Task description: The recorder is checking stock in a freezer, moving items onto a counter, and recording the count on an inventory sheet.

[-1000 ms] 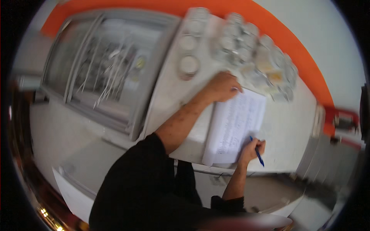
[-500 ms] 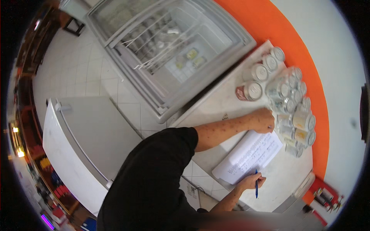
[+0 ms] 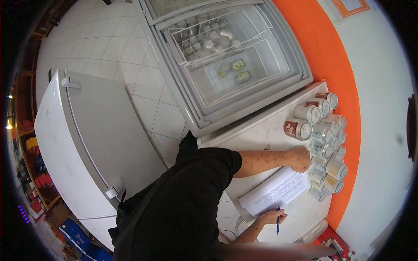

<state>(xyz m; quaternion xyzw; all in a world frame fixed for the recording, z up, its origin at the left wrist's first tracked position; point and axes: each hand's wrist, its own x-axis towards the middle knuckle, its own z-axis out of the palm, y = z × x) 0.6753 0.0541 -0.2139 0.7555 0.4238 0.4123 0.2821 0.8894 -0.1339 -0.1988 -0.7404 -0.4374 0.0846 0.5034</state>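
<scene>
In my right hand [image 3: 272, 217] is a blue pen [image 3: 278, 224], pinched between the fingers over the near edge of a paper sheet [image 3: 274, 189]. The sheet lies on a white tabletop [image 3: 244, 141] and carries printed and handwritten lines. My left hand [image 3: 299, 159] is closed at the sheet's far corner, right beside the rows of cans [image 3: 322, 150]. Its fingertips are turned away, so whatever they may hold is hidden. Beyond that hand stand cans with brown labels [image 3: 298, 129]; others are clear with pale or yellow labels.
An open chest freezer [image 3: 204, 126] stands at the table's far side, with a wire basket [image 3: 191, 63] and several cans [image 3: 243, 77] inside. To the left is a grey-white refrigerator [image 3: 104, 130]. An orange-and-white wall [image 3: 348, 87] borders the table's right side.
The view has shifted, so the freezer, table and cans sit differently in the picture. My right hand still holds the pen at the sheet, and my left stays closed near the cans.
</scene>
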